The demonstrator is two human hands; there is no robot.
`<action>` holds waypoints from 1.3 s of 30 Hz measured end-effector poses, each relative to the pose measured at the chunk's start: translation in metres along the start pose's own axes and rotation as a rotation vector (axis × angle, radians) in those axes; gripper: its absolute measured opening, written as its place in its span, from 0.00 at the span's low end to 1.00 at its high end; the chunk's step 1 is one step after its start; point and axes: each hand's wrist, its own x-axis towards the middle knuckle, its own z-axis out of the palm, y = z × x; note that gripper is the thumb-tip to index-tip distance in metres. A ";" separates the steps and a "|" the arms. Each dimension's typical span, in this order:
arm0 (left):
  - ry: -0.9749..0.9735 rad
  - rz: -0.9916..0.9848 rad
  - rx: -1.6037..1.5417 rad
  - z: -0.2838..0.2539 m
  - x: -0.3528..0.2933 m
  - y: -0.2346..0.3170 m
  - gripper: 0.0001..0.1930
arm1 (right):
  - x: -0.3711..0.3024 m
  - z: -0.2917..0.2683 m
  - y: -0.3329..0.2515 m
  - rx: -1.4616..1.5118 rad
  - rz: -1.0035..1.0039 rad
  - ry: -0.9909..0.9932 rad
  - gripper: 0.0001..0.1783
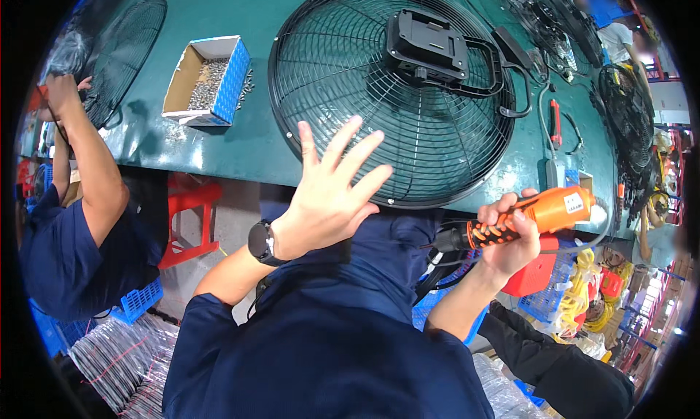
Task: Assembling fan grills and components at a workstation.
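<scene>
A large round black fan point(328, 69) lies on the green worktable, its wire grille facing up. On top of the grille sits a black motor housing point(430, 45) with a curved handle bracket. My left hand point(332, 175) is open with fingers spread over the grille's near left rim; whether it touches the wires I cannot tell. In my right hand point(514, 229) is an orange and black electric screwdriver point(550, 213), held at the table's front edge with its dark tip pointing left and a cord trailing from its other end.
A blue and white cardboard box point(232, 80) of small screws stands left of the fan, some screws spilled beside it. A co-worker point(80, 222) handles another fan grille point(127, 61) at far left. More fans point(627, 120) and a red-handled tool point(555, 123) lie right. A red stool point(189, 222) stands below.
</scene>
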 end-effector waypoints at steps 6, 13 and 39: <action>-0.024 0.013 -0.001 0.005 0.003 0.001 0.30 | -0.016 0.013 0.012 0.109 -0.263 -0.212 0.25; -0.017 0.338 -0.007 0.002 0.007 0.009 0.05 | -0.019 0.041 0.011 -0.113 -0.404 -0.399 0.30; -0.381 1.304 0.394 -0.016 0.083 0.021 0.15 | -0.032 0.019 -0.011 -0.033 -0.399 -0.301 0.25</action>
